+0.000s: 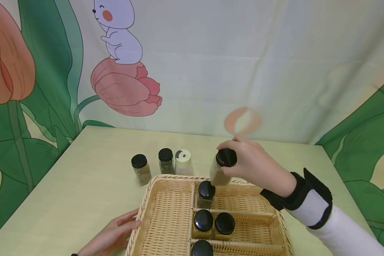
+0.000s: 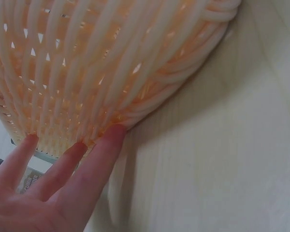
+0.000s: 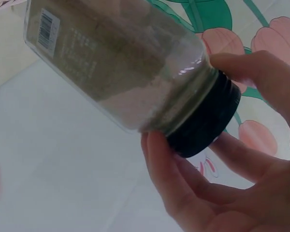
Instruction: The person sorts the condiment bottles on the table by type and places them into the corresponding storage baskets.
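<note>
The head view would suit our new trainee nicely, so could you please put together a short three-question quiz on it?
1. Multiple choice: what colour is the lid of the jar that the right hand holds? A) red; B) black; C) white.
2. True or false: the left hand touches the outer side of the wicker basket.
3. Count: how many containers can be seen standing on the table outside the basket?

Key: 1. B. 2. True. 3. Three, one of them with a pale top.
</note>
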A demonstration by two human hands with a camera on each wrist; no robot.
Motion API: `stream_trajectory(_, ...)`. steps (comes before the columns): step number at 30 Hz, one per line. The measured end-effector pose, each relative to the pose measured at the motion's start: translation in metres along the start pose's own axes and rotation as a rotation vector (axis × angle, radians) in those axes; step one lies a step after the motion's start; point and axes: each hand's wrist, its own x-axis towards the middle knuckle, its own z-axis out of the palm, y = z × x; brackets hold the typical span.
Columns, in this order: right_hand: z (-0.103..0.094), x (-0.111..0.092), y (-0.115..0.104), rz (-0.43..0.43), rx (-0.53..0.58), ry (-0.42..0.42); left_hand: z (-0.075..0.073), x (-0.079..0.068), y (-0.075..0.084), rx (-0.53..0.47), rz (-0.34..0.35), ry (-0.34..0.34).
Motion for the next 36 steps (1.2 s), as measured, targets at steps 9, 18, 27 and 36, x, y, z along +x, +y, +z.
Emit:
stream_trajectory(9, -0.010, -0.024, -0.011, 0.016, -0.017, -0.028, 0.000, 0.000, 0.000, 0.010, -0.022, 0.020)
stream_trajectory(18, -0.020, -0.052, -0.016, -0.007, -0.039, -0.023, 0.001, -0.001, 0.001, 0.000, 0.007, -0.008)
stream_trajectory(27, -0.016, -0.074, -0.015, -0.102, -0.037, -0.025, 0.000, -0.002, -0.001, 0.002, 0.011, -0.011)
stream_trajectory(36, -0.007, -0.093, -0.017, -0.162, 0.044, -0.066, 0.000, -0.002, -0.001, -0.001, 0.002, 0.003)
